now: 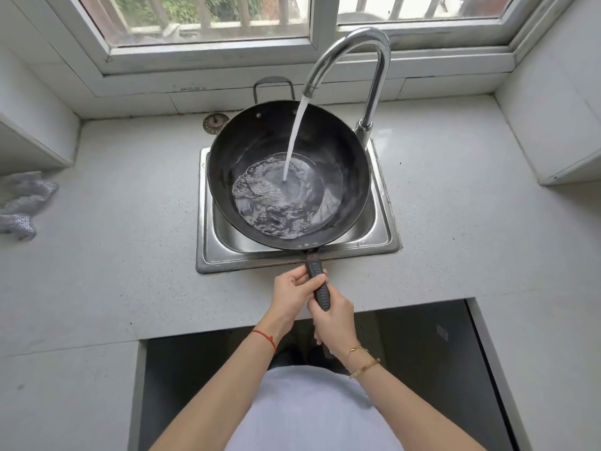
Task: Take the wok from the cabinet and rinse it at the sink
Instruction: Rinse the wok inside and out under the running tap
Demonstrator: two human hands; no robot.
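The wok (287,177) covers most of the sink (227,255), hiding the basin, and its far loop handle sits at 12 o'clock. Tap (354,76) water falls into its pooled middle. Both hands clamp the long handle (318,283) at 6 o'clock: left hand (292,296) nearer the wok, right hand (333,320) behind it, touching.

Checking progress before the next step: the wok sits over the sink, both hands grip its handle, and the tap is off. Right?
Not quite: the faucet is running, its stream landing in the wok, as the head view shows. Left hand and right hand do grip the handle over the sink.
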